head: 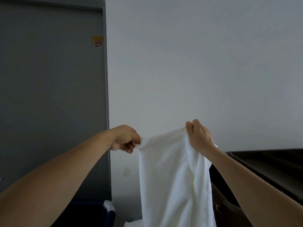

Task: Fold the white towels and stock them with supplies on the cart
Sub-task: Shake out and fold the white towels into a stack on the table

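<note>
A white towel (170, 177) hangs in front of me, held up by its top edge and falling past the bottom of the view. My left hand (125, 140) pinches its upper left corner. My right hand (199, 134) grips the upper right corner a little higher, fingers curled round the cloth. Both arms are stretched forward. The dark cart (270, 163) stands at the lower right, behind my right forearm; only its top edge and part of its side show.
A grey door (52, 95) fills the left side, and a plain white wall (196, 63) lies straight ahead. A dark blue bin (108, 217) with a bit of white cloth (109, 205) on its rim sits at the bottom, left of the towel.
</note>
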`<state>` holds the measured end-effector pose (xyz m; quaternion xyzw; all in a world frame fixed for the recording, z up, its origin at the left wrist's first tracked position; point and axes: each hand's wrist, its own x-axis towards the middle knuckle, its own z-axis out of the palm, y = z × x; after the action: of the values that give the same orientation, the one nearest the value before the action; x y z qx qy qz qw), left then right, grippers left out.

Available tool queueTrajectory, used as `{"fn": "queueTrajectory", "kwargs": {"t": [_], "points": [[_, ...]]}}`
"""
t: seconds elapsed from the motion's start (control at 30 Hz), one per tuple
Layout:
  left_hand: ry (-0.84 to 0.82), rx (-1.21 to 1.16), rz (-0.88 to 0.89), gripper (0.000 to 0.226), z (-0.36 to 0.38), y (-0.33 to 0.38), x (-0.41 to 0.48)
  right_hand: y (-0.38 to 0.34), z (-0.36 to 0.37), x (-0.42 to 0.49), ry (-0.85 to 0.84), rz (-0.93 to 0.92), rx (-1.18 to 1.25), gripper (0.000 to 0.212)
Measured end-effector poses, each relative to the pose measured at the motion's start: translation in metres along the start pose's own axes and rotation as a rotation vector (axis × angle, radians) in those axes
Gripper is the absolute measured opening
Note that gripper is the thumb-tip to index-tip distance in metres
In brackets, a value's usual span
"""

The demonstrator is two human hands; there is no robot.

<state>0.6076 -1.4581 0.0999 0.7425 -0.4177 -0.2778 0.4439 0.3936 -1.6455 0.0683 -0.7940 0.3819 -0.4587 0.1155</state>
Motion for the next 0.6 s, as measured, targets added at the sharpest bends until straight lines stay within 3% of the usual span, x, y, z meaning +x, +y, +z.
{"fn": "queueTrajectory", "kwargs": {"t": [0.1,0.17,0.3,0.4,0.5,0.6], "points": [[0.263,0.399,0.042,0.006,-0.003,0.015,0.002,-0.006,0.000,-0.007,0.011,-0.060,-0.014,0.035],[0.242,0.483,0.009,0.007,-0.006,0.022,-0.001,-0.008,-0.002,-0.010,0.017,-0.078,-0.024,0.035],[0.003,0.267,-0.140,0.023,-0.016,0.028,-0.009,-0.007,-0.006,-0.015,0.045,-0.096,-0.038,0.035],[0.158,-0.011,-0.079,0.012,-0.016,0.024,-0.001,-0.010,-0.008,-0.019,0.059,-0.131,-0.026,0.035],[0.349,-0.005,0.019,0.008,-0.010,0.019,0.006,-0.014,-0.008,-0.019,0.057,-0.170,-0.034,0.035],[0.295,0.041,0.000,0.011,-0.003,0.022,0.004,-0.014,-0.008,-0.020,0.061,-0.186,-0.027,0.035]]}}
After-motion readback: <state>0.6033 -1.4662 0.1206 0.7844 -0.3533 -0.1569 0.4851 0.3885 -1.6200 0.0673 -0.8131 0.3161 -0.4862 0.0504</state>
